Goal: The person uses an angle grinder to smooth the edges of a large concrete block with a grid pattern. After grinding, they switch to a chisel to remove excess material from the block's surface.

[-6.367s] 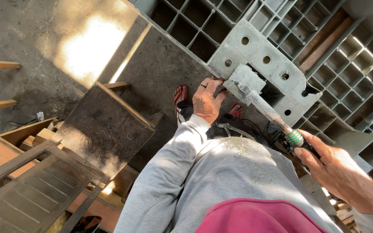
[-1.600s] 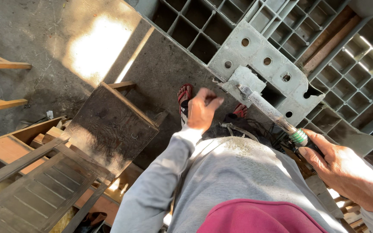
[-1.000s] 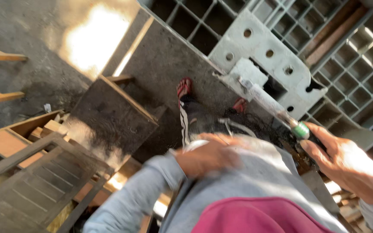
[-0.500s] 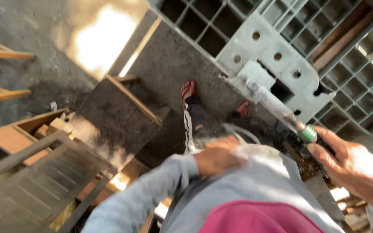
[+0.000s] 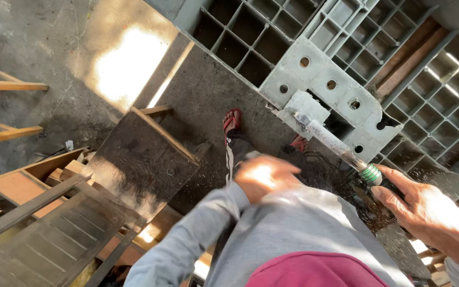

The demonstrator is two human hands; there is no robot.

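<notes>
Gripping the green-collared handle, the right hand [image 5: 436, 218] is holding a long tool [image 5: 336, 146] whose tip is resting on a small block [image 5: 306, 109] on the grey pallet [image 5: 325, 79]. The left hand [image 5: 264, 175] is blurred near the belly, holding nothing that I can see; whether its fingers are spread I cannot tell. The work on the block is looking unfinished, since the tool is touching it.
</notes>
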